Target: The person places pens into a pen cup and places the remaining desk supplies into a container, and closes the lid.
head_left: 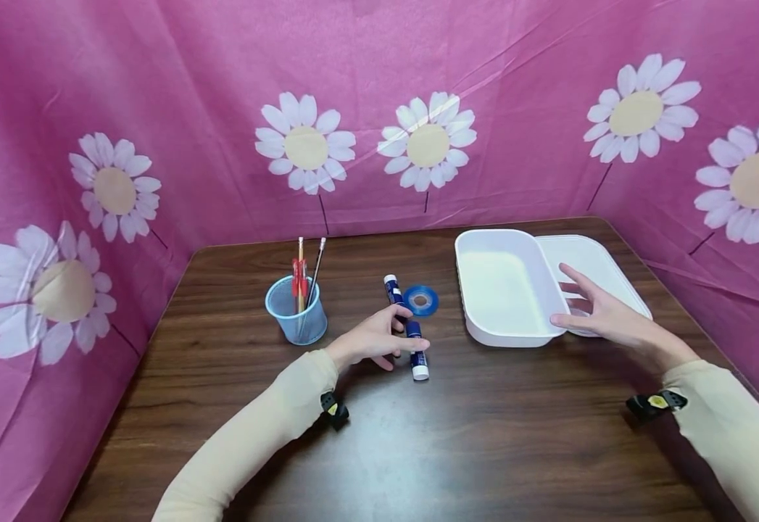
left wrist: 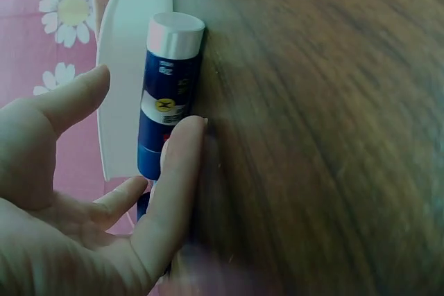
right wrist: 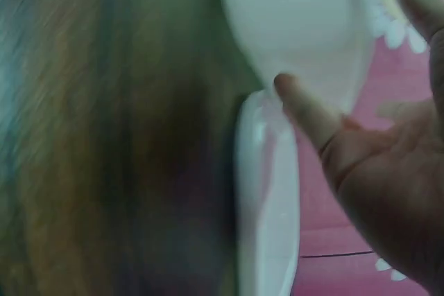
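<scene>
My left hand [head_left: 379, 337] reaches over a blue glue stick [head_left: 420, 366] with white ends. In the left wrist view the thumb stands apart from this glue stick [left wrist: 170, 102], and one finger lies along its lower side. Just behind lie a second glue stick [head_left: 393, 288] and a roll of blue tape [head_left: 421, 300]. My right hand [head_left: 597, 312], fingers spread, is at the right rim of a white plastic box [head_left: 509, 290]. Its thumb [right wrist: 305, 105] appears at or very near the box's edge; contact is unclear.
A white lid [head_left: 591, 261] lies right of the box, partly under it or beside it. At the left stands a light blue mesh cup [head_left: 297, 319] with pencils and a red-topped item. A pink flowered curtain [head_left: 366, 43] surrounds the brown wooden table [head_left: 379, 449].
</scene>
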Motion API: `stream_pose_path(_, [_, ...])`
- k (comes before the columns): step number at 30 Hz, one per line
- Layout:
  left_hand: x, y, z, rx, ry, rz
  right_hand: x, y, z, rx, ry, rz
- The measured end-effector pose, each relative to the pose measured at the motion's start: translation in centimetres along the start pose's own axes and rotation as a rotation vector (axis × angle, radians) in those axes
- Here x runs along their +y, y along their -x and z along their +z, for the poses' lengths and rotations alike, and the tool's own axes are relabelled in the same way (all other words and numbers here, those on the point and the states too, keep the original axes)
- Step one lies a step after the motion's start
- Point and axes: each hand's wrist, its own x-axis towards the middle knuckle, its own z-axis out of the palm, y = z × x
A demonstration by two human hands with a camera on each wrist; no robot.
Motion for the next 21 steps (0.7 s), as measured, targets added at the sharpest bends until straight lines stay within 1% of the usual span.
stream_pose_path(5, [-0.1, -0.2, 0.5, 0.035, -0.083, -0.002, 0.9, -0.3, 0.2, -0.035, 0.009, -0.016])
stream_pose_path(11, [-0.2, -0.4, 1.4, 0.057, -0.183, 0.025, 1.5, -0.3, 0.5, -0.049, 0.002, -0.040])
stream_pose_path(14, [-0.2, -0.4, 1.7, 0.076, -0.199, 0.032, 1.6, -0.4, 0.5, -0.060, 0.000, -0.047])
stream_pose_path(17, [0.0, -0.5, 1.9, 0.094, -0.185, 0.039, 1.6, -0.5, 0.4, -0.069, -0.009, -0.048])
stream_pose_path(21, [-0.1, -0.5, 2.0, 0.097, -0.170, 0.046, 1.6, -0.6, 0.3, -0.074, -0.001, -0.034])
